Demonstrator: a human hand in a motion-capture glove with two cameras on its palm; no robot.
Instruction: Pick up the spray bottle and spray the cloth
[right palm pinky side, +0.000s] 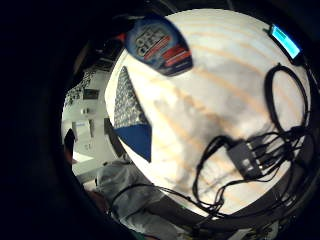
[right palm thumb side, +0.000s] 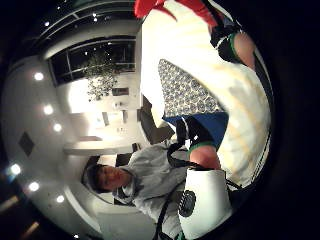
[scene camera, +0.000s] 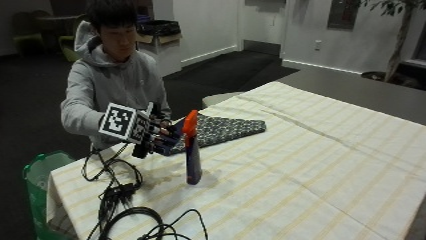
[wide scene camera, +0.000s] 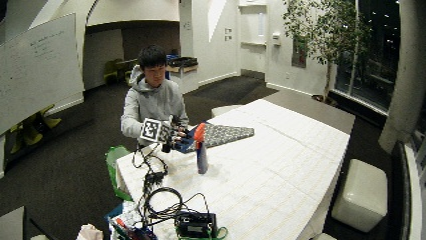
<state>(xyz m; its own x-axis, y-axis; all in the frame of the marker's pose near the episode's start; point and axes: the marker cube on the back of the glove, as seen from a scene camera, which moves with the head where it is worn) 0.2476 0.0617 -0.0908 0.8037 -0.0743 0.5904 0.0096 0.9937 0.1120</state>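
A blue spray bottle (scene camera: 193, 161) with an orange trigger head stands upright on the striped tablecloth (scene camera: 319, 165). My gloved right hand (scene camera: 156, 136) hovers just beside it on the person's side, fingers spread toward it and holding nothing. In the palm views the bottle's label (right palm pinky side: 159, 46) and red trigger (right palm thumb side: 150, 6) sit close to the palm, with the fingers (right palm thumb side: 200, 139) apart. A patterned cloth (scene camera: 223, 127) with a blue underside lies flat on the table behind the bottle (wide scene camera: 201, 157), and it also shows in the palm views (right palm pinky side: 129, 107) (right palm thumb side: 187, 95).
Black cables and a small hub (scene camera: 116, 195) (right palm pinky side: 245, 159) lie on the table's near corner beside the hand. A green bin (scene camera: 36, 170) stands on the floor by that corner. Bare tablecloth stretches away to the right of the bottle.
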